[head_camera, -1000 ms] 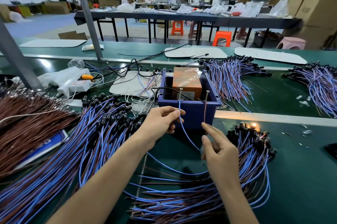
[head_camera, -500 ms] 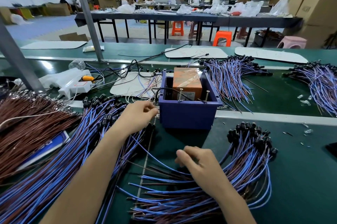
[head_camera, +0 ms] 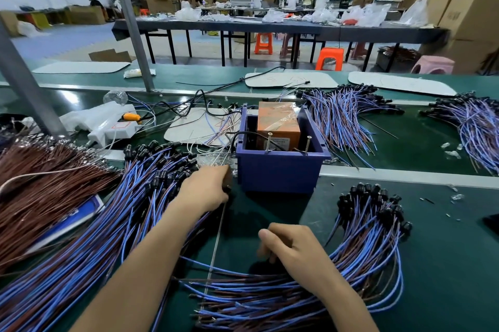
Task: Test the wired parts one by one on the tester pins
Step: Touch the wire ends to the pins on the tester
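The tester is a blue box (head_camera: 280, 172) holding an orange block (head_camera: 278, 121), with two upright pins (head_camera: 268, 140) on its near rim. Nothing touches the pins. My left hand (head_camera: 205, 188) reaches into the head end of the left pile of blue-and-brown wired parts (head_camera: 140, 213), just left of the box, fingers curled round a black-headed part. My right hand (head_camera: 294, 250) rests with fingers curled down on the wire ends of the right pile (head_camera: 375, 240); what lies under its fingers is hidden.
A bundle of brown wires (head_camera: 46, 186) lies at far left. A white glue gun (head_camera: 108, 123) and loose cables sit behind the left pile. More wired bundles (head_camera: 340, 115) lie behind the box. A slanted metal post (head_camera: 27, 86) stands at left.
Both hands left the tester pins and let the wire ends drop. The left hand went down-left into the left pile; the right came back to the right pile and stayed.
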Available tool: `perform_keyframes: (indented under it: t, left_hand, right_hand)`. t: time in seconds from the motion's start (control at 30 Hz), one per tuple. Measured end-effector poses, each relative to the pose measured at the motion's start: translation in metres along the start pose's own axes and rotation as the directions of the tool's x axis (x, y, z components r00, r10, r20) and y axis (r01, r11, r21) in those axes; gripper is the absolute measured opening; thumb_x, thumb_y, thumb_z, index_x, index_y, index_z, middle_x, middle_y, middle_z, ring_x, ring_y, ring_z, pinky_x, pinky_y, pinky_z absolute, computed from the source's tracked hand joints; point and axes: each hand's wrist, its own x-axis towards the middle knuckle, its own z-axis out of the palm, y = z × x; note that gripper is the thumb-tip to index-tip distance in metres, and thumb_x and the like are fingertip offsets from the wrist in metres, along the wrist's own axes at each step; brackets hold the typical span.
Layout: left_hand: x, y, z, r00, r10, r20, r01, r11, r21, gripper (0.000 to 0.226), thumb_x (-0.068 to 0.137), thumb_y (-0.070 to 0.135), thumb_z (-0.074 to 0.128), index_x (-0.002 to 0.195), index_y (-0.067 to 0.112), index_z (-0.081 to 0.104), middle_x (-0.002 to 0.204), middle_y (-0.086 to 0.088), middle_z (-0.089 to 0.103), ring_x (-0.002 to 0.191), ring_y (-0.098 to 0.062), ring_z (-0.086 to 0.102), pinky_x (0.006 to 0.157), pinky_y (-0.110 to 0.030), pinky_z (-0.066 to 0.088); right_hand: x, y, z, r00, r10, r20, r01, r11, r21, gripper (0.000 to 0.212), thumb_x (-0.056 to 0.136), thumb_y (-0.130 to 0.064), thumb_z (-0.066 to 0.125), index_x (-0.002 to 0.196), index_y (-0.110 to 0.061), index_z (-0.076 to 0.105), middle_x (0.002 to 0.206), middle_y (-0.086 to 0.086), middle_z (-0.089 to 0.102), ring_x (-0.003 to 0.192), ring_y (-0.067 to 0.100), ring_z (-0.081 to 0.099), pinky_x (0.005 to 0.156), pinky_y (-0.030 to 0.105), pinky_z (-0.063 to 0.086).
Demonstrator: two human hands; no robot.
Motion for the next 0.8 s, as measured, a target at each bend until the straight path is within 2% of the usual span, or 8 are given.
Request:
perform_keyframes:
  t: [0.07, 0.13, 0.2, 0.27, 0.43, 0.57, 0.67, 0.8]
  left_hand:
    - [-0.006, 0.004, -0.009, 0.993, 0.119, 0.016, -0.117, 0.986, -0.120, 0.027, 0.074, 0.006, 0.064, 0.096, 0.021, 0.059, 0.079, 0.004, 0.057, 0.076, -0.018, 0.055, 0.068, -0.026, 0.046]
    - [-0.015, 0.013, -0.019, 0.975, 0.221, 0.012, -0.211, 0.946, -0.247, 0.028, 0.072, 0.004, 0.066, 0.087, 0.027, 0.058, 0.070, 0.007, 0.056, 0.063, -0.011, 0.050, 0.062, -0.022, 0.042]
    - [-0.024, 0.022, -0.025, 0.958, 0.286, -0.013, -0.274, 0.903, -0.332, 0.029, 0.072, 0.006, 0.069, 0.083, 0.031, 0.058, 0.069, 0.009, 0.057, 0.061, -0.008, 0.049, 0.065, -0.023, 0.044]
    - [-0.030, 0.031, -0.027, 0.941, 0.336, -0.030, -0.318, 0.853, -0.415, 0.030, 0.073, 0.007, 0.071, 0.083, 0.032, 0.059, 0.073, 0.007, 0.058, 0.065, -0.009, 0.052, 0.070, -0.027, 0.047]
    - [-0.034, 0.043, -0.024, 0.917, 0.395, -0.060, -0.346, 0.711, -0.613, 0.024, 0.081, 0.011, 0.071, 0.095, 0.028, 0.061, 0.082, 0.003, 0.058, 0.070, -0.009, 0.057, 0.074, -0.023, 0.048]
    - [-0.035, 0.047, -0.013, 0.918, 0.372, 0.141, -0.171, 0.689, -0.705, 0.034, 0.087, 0.026, 0.067, 0.114, 0.041, 0.052, 0.099, 0.005, 0.063, 0.075, -0.010, 0.068, 0.066, -0.024, 0.054]
    - [-0.033, 0.046, -0.013, 0.906, 0.385, 0.175, -0.183, 0.729, -0.659, 0.023, 0.092, 0.013, 0.061, 0.110, 0.027, 0.060, 0.089, 0.003, 0.070, 0.060, -0.010, 0.063, 0.054, -0.017, 0.046]
    - [-0.031, 0.041, -0.021, 0.913, 0.375, 0.163, -0.217, 0.784, -0.582, 0.015, 0.094, 0.012, 0.056, 0.096, 0.016, 0.071, 0.078, 0.004, 0.073, 0.053, -0.007, 0.051, 0.055, -0.017, 0.043]
  right_hand:
    - [0.002, 0.001, -0.001, 1.000, -0.014, -0.013, 0.014, 0.999, 0.052, 0.027, 0.098, -0.030, 0.053, 0.084, -0.016, 0.071, 0.084, 0.005, 0.069, 0.080, 0.022, 0.063, 0.080, 0.048, 0.049]
    - [0.003, 0.002, -0.001, 0.999, -0.014, 0.050, 0.005, 0.985, 0.175, 0.020, 0.098, -0.030, 0.052, 0.102, -0.030, 0.072, 0.115, -0.014, 0.066, 0.105, 0.004, 0.061, 0.091, 0.040, 0.050]
    - [0.003, 0.001, 0.001, 0.989, -0.044, 0.144, 0.005, 0.965, 0.263, 0.025, 0.095, -0.042, 0.052, 0.116, -0.048, 0.063, 0.138, -0.029, 0.046, 0.121, -0.005, 0.050, 0.099, 0.031, 0.047]
    - [0.003, -0.001, 0.003, 0.986, -0.072, 0.153, 0.019, 0.946, 0.322, 0.032, 0.092, -0.049, 0.052, 0.124, -0.054, 0.055, 0.143, -0.035, 0.037, 0.122, -0.002, 0.051, 0.099, 0.027, 0.046]
    - [0.005, -0.002, -0.002, 0.994, -0.103, -0.026, 0.103, 0.889, 0.447, 0.033, 0.089, -0.037, 0.049, 0.121, -0.042, 0.057, 0.138, -0.024, 0.048, 0.099, 0.014, 0.066, 0.083, 0.030, 0.053]
    - [0.005, 0.002, -0.012, 0.966, -0.048, -0.254, 0.187, 0.809, 0.557, 0.033, 0.094, -0.029, 0.051, 0.125, -0.030, 0.062, 0.134, -0.004, 0.058, 0.103, 0.022, 0.065, 0.084, 0.030, 0.052]
    - [0.005, 0.008, -0.025, 0.880, 0.081, -0.468, 0.259, 0.743, 0.617, 0.036, 0.095, -0.025, 0.045, 0.127, -0.030, 0.060, 0.122, -0.014, 0.065, 0.092, 0.019, 0.064, 0.080, 0.028, 0.046]
    - [0.005, 0.014, -0.047, 0.584, 0.335, -0.739, 0.402, 0.672, 0.622, 0.029, 0.100, -0.006, 0.039, 0.109, -0.025, 0.060, 0.099, -0.010, 0.064, 0.081, 0.011, 0.063, 0.069, 0.019, 0.049]
